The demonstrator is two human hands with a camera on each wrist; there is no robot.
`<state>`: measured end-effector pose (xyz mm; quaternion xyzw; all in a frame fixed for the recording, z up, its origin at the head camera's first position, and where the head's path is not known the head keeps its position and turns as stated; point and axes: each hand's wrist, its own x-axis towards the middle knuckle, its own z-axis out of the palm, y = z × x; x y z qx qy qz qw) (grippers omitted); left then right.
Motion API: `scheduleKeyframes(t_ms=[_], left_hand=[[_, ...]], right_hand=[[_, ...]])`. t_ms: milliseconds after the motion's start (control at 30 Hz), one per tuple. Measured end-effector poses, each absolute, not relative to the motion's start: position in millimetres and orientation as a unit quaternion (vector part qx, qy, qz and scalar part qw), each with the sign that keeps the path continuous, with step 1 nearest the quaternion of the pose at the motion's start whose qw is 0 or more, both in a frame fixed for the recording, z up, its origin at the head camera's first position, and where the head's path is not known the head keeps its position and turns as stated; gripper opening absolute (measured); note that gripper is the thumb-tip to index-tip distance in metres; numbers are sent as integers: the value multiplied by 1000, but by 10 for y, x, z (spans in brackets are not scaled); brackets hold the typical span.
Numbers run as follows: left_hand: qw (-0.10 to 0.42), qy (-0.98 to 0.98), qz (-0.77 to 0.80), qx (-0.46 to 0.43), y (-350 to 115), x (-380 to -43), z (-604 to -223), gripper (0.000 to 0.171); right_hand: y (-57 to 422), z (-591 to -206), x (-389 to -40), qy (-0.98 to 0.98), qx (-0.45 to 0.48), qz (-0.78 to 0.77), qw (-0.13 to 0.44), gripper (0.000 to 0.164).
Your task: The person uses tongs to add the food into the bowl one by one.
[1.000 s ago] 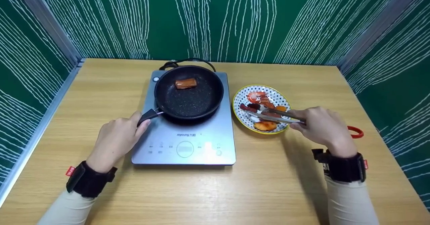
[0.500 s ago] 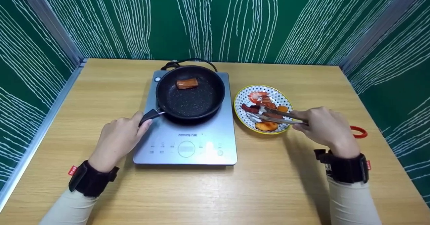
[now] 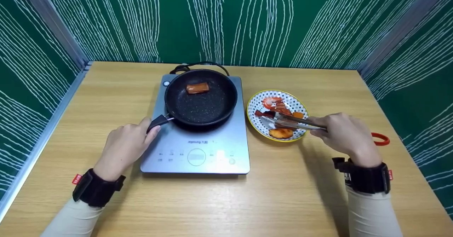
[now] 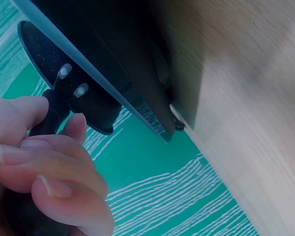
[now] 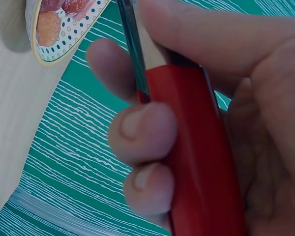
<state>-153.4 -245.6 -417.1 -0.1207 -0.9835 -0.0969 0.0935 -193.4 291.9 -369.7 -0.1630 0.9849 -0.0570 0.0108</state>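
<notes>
My left hand grips the black handle of a frying pan. A brown rectangular piece of meat lies towards the back of the pan. In my right hand is a pair of metal tongs; its red handle fills the right wrist view. The tongs reach over a dotted plate. Their tips are at a dark red food piece; whether they pinch it I cannot tell. A shrimp and a golden-brown piece lie on the plate too.
The pan is on a silver induction cooker, with a black cable behind it. All stands on a wooden table. Green walls with white lines enclose its back and sides.
The arms of the tongs have come closer together over the plate. My right hand has shifted slightly to the right in the view. My left hand keeps its grip on the pan handle.
</notes>
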Motion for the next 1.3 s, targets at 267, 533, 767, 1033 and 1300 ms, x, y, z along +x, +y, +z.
scheduleKeyframes(t_ms=[267,533,767,1033,1300], left_hand=[[96,-983,-101,-122,-2457,-1538,-4175,36],[89,-984,-104,-118,-2450,-1539,-4169,36],[81,-985,-104,-115,-2449,-1535,-4159,37],[80,-984,-108,-115,-2451,-1535,-4158,35],[107,-981,-102,-125,-2444,-1527,-4172,34]], right_hand=[[2950,-3681,-1930,983,-174,-57,-5,31],[3003,-3649,-1917,983,-170,-65,-21,29],[3016,-3614,-1892,977,-188,-65,-72,29],[2834,-3583,-1847,956,-204,-106,-184,35],[2520,-3536,-1882,940,-221,-115,-233,35]])
